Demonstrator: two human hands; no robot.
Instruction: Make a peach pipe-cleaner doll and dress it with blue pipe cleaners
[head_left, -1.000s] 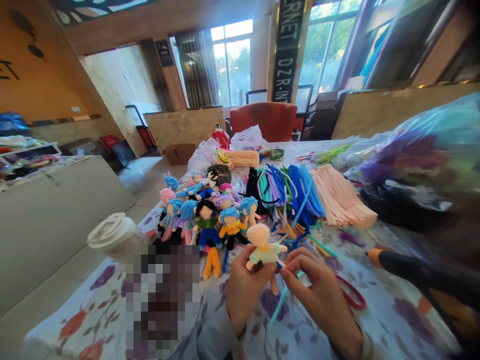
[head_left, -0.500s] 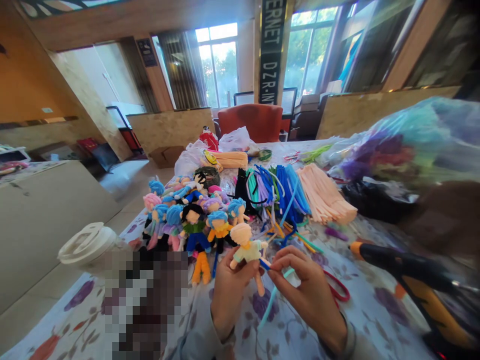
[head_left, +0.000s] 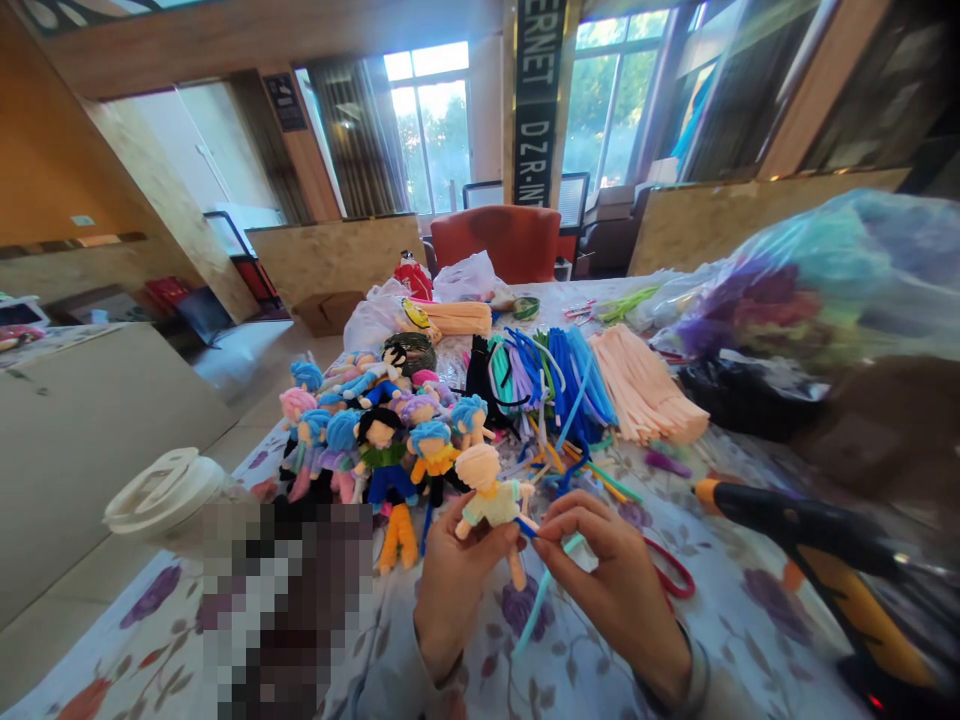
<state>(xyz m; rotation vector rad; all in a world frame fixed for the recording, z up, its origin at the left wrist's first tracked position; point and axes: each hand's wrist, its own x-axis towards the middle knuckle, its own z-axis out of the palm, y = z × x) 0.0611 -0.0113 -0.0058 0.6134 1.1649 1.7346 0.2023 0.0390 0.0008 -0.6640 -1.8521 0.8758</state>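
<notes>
A small pipe-cleaner doll (head_left: 495,502), peach with a pale yellow top, is held up over the table by my left hand (head_left: 465,565), fingers and thumb closed round its body. My right hand (head_left: 611,580) pinches the end of a short blue pipe cleaner (head_left: 526,527) at one of the doll's legs. The other leg hangs down bare. Beneath my right hand lies a mint-green pipe cleaner (head_left: 536,615). The red handle (head_left: 679,570) of a tool, perhaps scissors, shows behind that hand, the rest being hidden.
Finished dolls (head_left: 382,430) are heaped at left, with orange doll legs (head_left: 397,537) in front. Bundles of blue (head_left: 574,380) and peach pipe cleaners (head_left: 649,385) lie behind my hands. A glue gun (head_left: 795,530) stands at right, a lidded white cup (head_left: 172,490) at left.
The whole view has shifted slightly, with things appearing a little further left. Both hands keep the same hold on the doll and the blue pipe cleaner.
</notes>
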